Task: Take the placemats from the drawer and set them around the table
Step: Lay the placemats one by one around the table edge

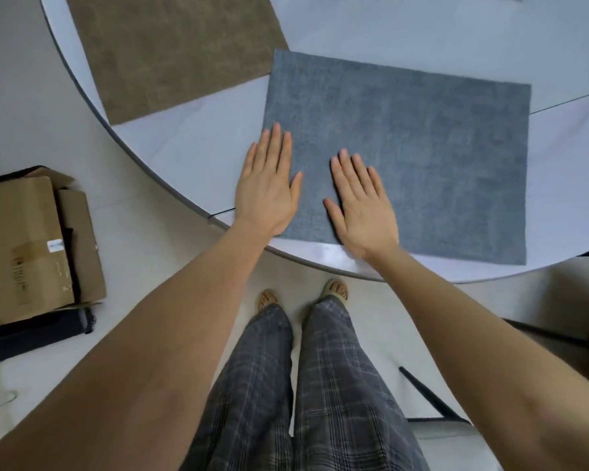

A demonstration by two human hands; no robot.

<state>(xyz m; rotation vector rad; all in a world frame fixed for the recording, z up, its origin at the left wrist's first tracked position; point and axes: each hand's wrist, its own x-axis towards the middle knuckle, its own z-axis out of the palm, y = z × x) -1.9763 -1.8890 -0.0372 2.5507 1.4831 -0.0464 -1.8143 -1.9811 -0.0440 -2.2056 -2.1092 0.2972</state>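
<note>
A blue-grey placemat (432, 154) lies flat on the round white table (198, 144), close to the near edge. My left hand (267, 185) rests flat on the mat's left border, fingers straight, partly over the bare table. My right hand (363, 202) lies flat on the mat's near left part, fingers straight and spread. A brown placemat (170, 52) lies flat on the table to the far left, its corner almost touching the blue-grey one.
A cardboard box (24, 249) sits on the pale floor to the left, on something dark. A dark chair frame (429, 392) shows at the lower right. My legs and sandalled feet stand just short of the table's edge.
</note>
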